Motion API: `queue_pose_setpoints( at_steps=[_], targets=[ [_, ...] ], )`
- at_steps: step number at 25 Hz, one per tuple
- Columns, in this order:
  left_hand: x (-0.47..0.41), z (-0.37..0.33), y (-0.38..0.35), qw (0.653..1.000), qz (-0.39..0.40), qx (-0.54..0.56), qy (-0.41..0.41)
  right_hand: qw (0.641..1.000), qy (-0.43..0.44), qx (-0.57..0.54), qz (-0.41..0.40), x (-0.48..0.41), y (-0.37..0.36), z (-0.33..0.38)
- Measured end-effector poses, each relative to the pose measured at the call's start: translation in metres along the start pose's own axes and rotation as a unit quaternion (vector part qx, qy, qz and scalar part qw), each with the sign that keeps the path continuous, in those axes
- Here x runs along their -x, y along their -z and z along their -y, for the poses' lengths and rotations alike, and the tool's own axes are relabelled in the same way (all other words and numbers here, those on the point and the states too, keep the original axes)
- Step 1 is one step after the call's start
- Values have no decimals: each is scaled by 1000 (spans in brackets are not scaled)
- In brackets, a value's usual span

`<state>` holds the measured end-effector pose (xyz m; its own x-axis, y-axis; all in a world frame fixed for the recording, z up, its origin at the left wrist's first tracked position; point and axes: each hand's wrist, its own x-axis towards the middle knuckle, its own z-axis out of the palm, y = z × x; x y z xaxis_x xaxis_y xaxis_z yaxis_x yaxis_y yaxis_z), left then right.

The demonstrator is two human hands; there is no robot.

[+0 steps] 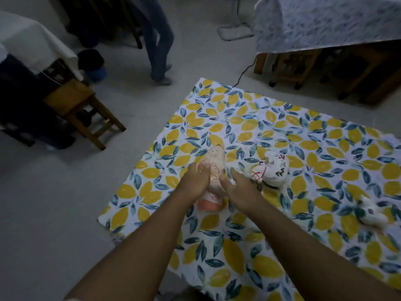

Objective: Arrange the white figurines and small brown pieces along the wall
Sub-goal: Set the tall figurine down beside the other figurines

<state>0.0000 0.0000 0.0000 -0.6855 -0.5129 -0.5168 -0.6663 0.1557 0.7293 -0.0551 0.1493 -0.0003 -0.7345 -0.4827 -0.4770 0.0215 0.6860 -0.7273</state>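
Observation:
A tall white figurine (pixel 214 161) with drawn lines and an orange base stands on the lemon-patterned cloth (pixel 282 131). My left hand (pixel 195 181) presses against its left side and my right hand (pixel 240 187) against its right side, so both hands clasp it. Just to the right sits a round white figurine (pixel 274 170) with red cord and dark markings. A smaller white figurine (pixel 371 213) lies near the cloth's right edge. No small brown pieces show in this view.
A wooden chair (pixel 80 114) stands on the floor at the left. A person's legs (pixel 158 46) are at the top centre. A table with a blue-patterned cover (pixel 325 20) fills the top right, and a dark cable (pixel 243 74) runs by it.

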Motion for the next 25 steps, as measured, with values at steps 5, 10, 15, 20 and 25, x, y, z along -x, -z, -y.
queue_pose_setpoints(
  at_steps=[5, 10, 15, 20, 25],
  targets=[
    [-28, 12, 19, 988, 96, 106, 60, 986, -53, -159, -15, -24, -17, 19],
    [-53, -20, 49, 978, 129, 135, -98, 968, 39, -235, -74, -35, 4, 36],
    [-67, -32, 56, 950, 170, 109, -240, 955, 120, -240, -125, -44, 10, 35],
    [-65, -9, 46, 942, 164, 115, -271, 956, 126, -213, -160, -38, -5, 23],
    [-60, -8, 36, 937, 167, 97, -293, 954, 108, -212, -184, -33, -10, 13]
  ],
)
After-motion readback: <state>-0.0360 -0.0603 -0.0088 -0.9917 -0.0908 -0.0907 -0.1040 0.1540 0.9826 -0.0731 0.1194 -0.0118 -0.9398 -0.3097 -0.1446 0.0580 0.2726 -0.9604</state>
